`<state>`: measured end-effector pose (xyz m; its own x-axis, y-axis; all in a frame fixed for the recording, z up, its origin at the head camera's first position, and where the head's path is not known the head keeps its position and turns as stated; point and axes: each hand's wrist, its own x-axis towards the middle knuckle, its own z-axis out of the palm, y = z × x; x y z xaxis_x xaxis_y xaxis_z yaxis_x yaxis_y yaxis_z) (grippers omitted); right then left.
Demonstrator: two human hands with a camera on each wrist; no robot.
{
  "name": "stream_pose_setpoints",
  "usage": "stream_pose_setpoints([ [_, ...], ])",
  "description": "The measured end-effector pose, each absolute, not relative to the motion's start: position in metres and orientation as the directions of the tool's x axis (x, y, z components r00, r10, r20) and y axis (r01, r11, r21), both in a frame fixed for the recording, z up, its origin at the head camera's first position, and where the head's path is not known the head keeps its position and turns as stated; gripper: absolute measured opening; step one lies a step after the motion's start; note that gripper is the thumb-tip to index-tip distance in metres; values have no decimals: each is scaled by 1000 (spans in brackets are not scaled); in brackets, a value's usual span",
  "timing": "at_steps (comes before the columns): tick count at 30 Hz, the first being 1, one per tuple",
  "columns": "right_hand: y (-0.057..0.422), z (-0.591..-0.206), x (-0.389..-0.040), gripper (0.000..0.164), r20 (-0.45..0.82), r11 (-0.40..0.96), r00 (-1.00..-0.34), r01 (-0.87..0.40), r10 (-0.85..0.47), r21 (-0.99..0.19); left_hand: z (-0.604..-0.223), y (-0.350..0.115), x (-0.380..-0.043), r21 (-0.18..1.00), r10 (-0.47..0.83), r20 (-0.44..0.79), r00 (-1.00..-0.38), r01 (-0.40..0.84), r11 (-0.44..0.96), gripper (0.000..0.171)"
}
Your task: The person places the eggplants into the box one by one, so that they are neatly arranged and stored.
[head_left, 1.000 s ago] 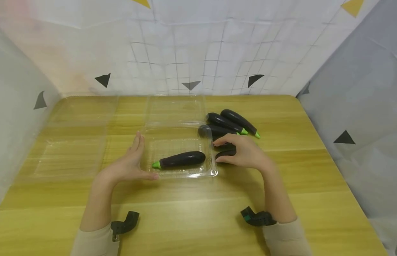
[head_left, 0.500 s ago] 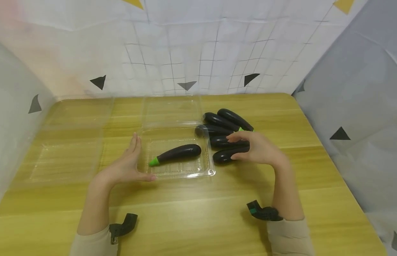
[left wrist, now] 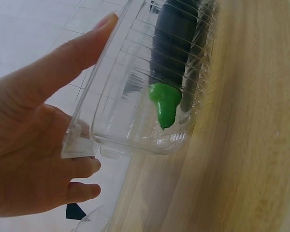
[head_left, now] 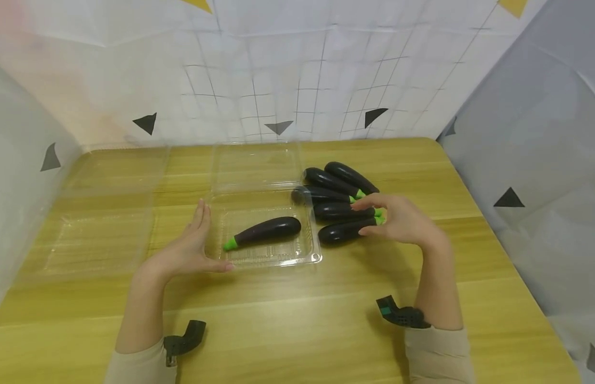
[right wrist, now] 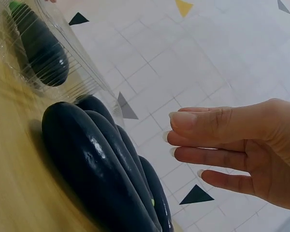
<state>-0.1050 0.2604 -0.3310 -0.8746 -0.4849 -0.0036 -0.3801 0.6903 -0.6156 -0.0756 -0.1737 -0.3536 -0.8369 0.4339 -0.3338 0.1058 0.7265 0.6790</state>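
A purple-black eggplant (head_left: 268, 230) with a green stem lies in the near half of a clear plastic clamshell box (head_left: 292, 262), whose lid is folded back. My left hand (head_left: 187, 248) rests on the box's left side, thumb at the front rim and fingers straight up along the side. In the left wrist view the thumb (left wrist: 79, 55) touches the rim. My right hand (head_left: 403, 221) hovers over the stem ends of a fanned group of several eggplants (head_left: 340, 233) beside the box. Its fingers are bent loosely, and the right wrist view shows them apart from the eggplants.
A second clear clamshell box (head_left: 101, 240), also unfolded, lies on the left of the wooden table (head_left: 278, 330). White sheeting (head_left: 288, 64) with dark triangles stands behind the table and at both sides.
My right hand has drawn right, from the box's right edge to the eggplants' stem ends. The boxed eggplant's fat end has shifted slightly away from me. My left hand keeps its place.
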Motion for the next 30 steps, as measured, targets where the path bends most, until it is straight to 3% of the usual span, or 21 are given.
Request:
stream_pose_setpoints([
  [16,259,-345,-115,40,-113,758,-873,-340,-474,-556,-355,-174,-77,670,434,-330,-839,116,733,140],
  [30,247,-363,-126,36,-157,784,-840,-393,-519,-481,-353,-174,-77,685,436,-333,-836,104,721,137],
])
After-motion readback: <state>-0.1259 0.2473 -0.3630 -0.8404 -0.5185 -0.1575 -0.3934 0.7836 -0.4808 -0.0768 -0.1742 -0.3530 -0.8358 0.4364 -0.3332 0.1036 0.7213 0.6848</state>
